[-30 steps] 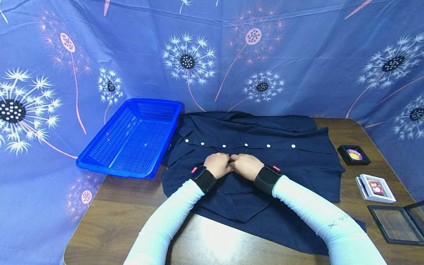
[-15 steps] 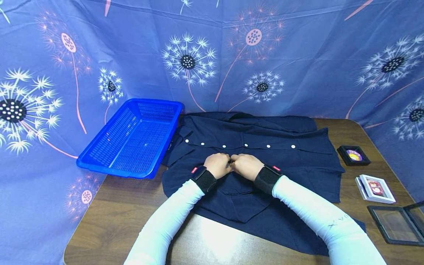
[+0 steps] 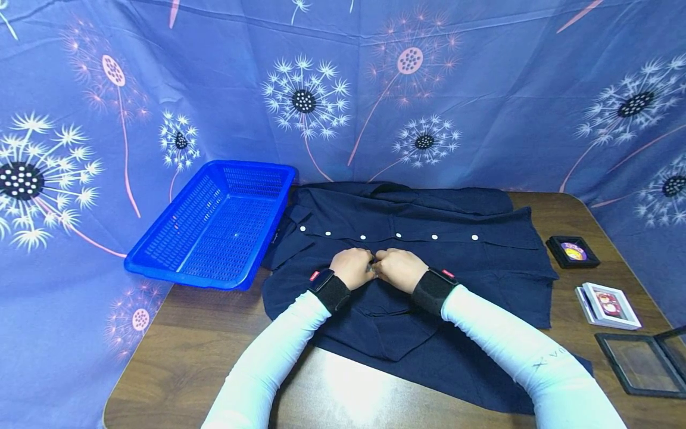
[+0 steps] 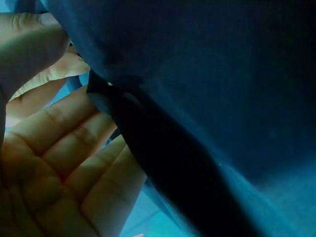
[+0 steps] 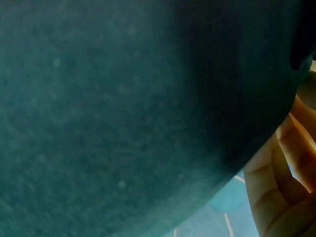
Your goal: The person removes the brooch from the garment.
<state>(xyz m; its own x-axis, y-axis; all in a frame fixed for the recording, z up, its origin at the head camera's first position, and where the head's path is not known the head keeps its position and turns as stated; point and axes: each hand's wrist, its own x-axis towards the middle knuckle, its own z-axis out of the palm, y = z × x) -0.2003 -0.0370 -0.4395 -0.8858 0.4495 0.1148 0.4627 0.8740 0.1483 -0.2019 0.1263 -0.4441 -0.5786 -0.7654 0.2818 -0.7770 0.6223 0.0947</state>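
A dark navy shirt [image 3: 493, 262] with a row of white buttons [image 3: 398, 235] lies spread across the wooden table, its collar end toward the left. My left hand [image 3: 351, 268] and right hand [image 3: 401, 269] meet just below the button row, fingertips nearly together, both pinching the shirt's cloth. In the left wrist view, the left thumb and fingers [image 4: 64, 133] are at a dark fold of the shirt [image 4: 212, 74]. Cloth fills most of the right wrist view, with the right fingers [image 5: 269, 180] at its edge. The piece between the fingertips is mostly hidden.
A blue plastic basket [image 3: 257, 238] stands left of the shirt. Along the right side lie a small black box [image 3: 558, 257] with a colourful round insert, a white frame [image 3: 624, 319] and an opened black frame [image 3: 638, 390]. A dandelion-patterned cloth [image 3: 354, 131] hangs behind.
Both hands stay in the same place on the shirt, with only slight finger movement. Nothing else has visibly moved.
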